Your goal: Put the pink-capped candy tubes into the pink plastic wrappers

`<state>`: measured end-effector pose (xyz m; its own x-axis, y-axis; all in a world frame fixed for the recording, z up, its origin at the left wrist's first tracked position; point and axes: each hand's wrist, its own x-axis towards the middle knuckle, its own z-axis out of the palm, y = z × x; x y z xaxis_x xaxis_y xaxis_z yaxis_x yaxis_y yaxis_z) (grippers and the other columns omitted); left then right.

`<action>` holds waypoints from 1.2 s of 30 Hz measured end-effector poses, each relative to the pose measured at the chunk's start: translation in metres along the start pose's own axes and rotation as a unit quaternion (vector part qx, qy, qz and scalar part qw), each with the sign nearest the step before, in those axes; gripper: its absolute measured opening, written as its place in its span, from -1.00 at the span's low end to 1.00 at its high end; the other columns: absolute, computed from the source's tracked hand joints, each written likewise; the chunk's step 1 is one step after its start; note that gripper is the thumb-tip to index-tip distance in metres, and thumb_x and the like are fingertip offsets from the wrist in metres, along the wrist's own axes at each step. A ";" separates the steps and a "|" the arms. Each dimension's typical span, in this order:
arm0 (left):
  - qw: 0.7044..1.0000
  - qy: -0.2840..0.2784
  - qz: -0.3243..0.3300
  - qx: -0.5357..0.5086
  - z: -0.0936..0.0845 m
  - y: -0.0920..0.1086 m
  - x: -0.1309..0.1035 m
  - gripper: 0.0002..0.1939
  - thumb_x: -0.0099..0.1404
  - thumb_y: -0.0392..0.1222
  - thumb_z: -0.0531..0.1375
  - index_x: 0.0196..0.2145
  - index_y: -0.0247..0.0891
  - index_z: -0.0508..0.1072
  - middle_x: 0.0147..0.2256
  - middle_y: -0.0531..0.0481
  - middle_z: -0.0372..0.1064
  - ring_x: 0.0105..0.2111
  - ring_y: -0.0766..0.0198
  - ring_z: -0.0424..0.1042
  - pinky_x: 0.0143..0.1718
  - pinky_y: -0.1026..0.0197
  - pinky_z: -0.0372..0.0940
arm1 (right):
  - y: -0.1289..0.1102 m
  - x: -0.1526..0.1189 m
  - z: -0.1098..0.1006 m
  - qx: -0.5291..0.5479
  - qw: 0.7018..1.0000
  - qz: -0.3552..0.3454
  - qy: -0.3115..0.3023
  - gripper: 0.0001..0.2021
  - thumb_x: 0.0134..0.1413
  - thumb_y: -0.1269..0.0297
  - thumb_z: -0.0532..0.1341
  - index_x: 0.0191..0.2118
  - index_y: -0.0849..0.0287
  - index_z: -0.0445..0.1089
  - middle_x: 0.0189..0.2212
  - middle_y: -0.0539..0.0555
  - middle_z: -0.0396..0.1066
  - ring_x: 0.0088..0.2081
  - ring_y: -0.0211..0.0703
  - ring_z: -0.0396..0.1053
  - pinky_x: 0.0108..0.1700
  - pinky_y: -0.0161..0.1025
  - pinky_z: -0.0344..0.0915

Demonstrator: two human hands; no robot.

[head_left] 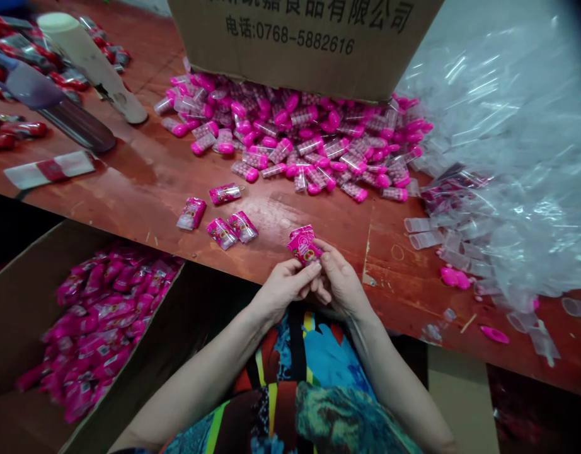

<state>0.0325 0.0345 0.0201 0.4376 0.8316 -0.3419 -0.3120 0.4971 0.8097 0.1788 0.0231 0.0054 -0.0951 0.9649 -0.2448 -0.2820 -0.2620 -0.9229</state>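
Both hands meet at the table's front edge. Pink printed wrappers (304,244) are pinched between my left hand (288,284) and my right hand (340,277); their lower part is hidden by the fingers. Left of the hands lie several pink wrapped bottles (222,233) on the red table (143,208). Behind them a large pile of clear bottles with pink caps and pink balls inside (314,148) spreads below a cardboard box.
The cardboard box (295,50) stands at the back. An open carton (26,265) of pink wrapped bottles sits lower left. Clear plastic tubes (423,233) and bags (498,126) cover the right. Two bottle-like containers (96,69) stand back left.
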 end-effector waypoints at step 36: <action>0.993 0.091 0.037 0.071 -0.010 0.015 0.043 -0.74 0.32 -0.06 0.34 -0.36 -0.34 0.54 -0.49 0.05 0.42 -0.77 0.51 0.14 -0.73 0.33 -0.15 | 0.004 0.044 -0.016 -0.187 0.933 -0.259 0.163 -0.68 0.24 0.22 0.32 0.09 0.01 0.42 -0.11 0.07 0.56 -0.12 -0.09 0.53 -0.03 -0.10 0.50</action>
<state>0.0381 0.0801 0.0123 0.2539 0.9023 -0.3483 -0.2097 0.4029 0.8909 0.1890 0.0650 -0.0136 0.2734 0.9308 0.2426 0.1498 0.2079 -0.9666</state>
